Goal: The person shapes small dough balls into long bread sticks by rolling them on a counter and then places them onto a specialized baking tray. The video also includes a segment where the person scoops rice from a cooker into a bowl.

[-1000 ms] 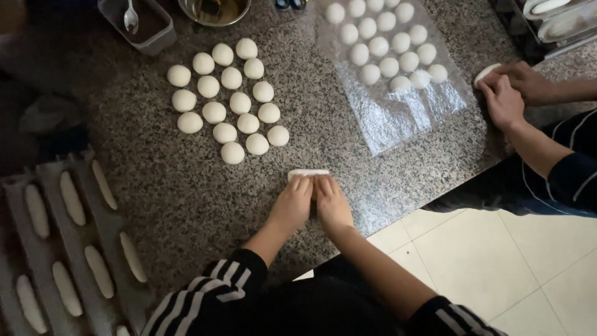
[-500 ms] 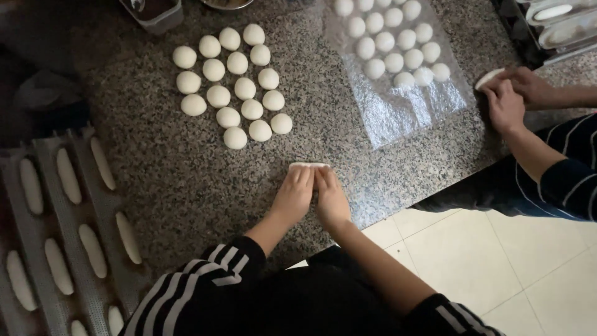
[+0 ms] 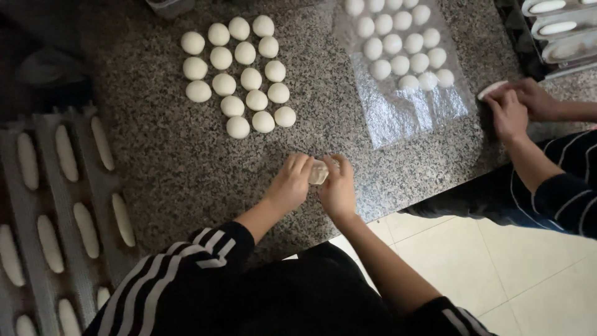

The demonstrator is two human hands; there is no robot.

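Left hand (image 3: 290, 182): curled, gripping dough piece (image 3: 318, 172).
Right hand (image 3: 337, 188): curled, pinching same piece.
Surface: granite counter (image 3: 161, 162).

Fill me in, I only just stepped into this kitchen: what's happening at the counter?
A person's left hand and right hand hold a small pale piece of dough over the speckled granite counter. Round white dough balls sit in a cluster beyond. Shaped dough sticks fill a ridged metal tray on the left. A co-worker's hands press more dough.

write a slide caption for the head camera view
Both hands, left hand and right hand, pinch a dough piece on the granite counter near rows of dough balls.
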